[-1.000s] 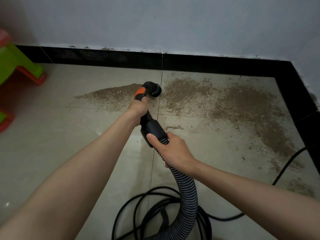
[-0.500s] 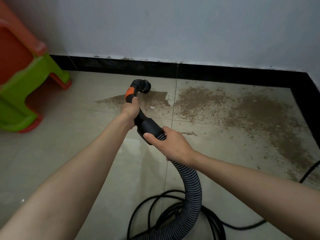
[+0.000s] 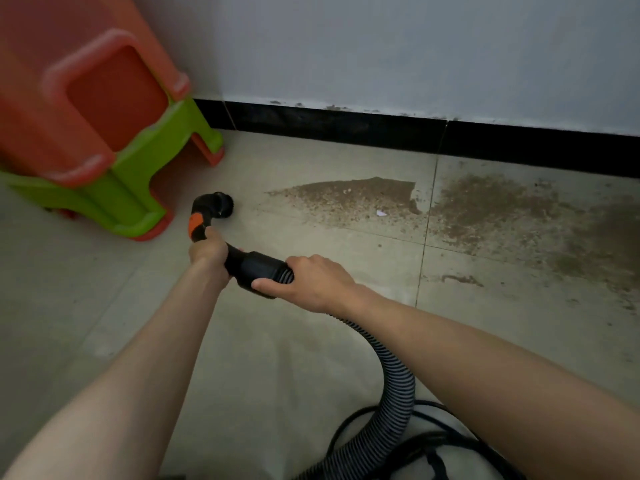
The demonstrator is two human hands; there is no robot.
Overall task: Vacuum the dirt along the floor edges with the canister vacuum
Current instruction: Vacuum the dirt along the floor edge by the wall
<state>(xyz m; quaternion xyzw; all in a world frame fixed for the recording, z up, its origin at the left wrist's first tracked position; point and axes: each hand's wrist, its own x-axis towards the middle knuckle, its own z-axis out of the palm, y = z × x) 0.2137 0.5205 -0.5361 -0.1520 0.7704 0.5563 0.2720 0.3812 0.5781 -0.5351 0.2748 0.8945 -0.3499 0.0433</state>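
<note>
A black vacuum nozzle (image 3: 217,206) with an orange patch sits low over bare tile, left of the brown dirt patch (image 3: 464,209). My left hand (image 3: 207,252) grips the handle just behind the orange patch. My right hand (image 3: 311,282) grips the black cuff (image 3: 258,268) where the ribbed hose (image 3: 394,372) joins it. The hose curves down to the lower right. The dirt spreads along the black skirting (image 3: 381,128) toward the right, with a clean swept wedge at its left end.
Stacked orange and green plastic stools (image 3: 104,140) stand close to the nozzle's left. A coiled black cable (image 3: 446,441) lies on the floor by the hose at the bottom right. A small white scrap (image 3: 381,213) lies in the dirt.
The nozzle has swept left out of the dirt onto bare tile near the stools, and the view turned left with it. Both hands kept their hold.
</note>
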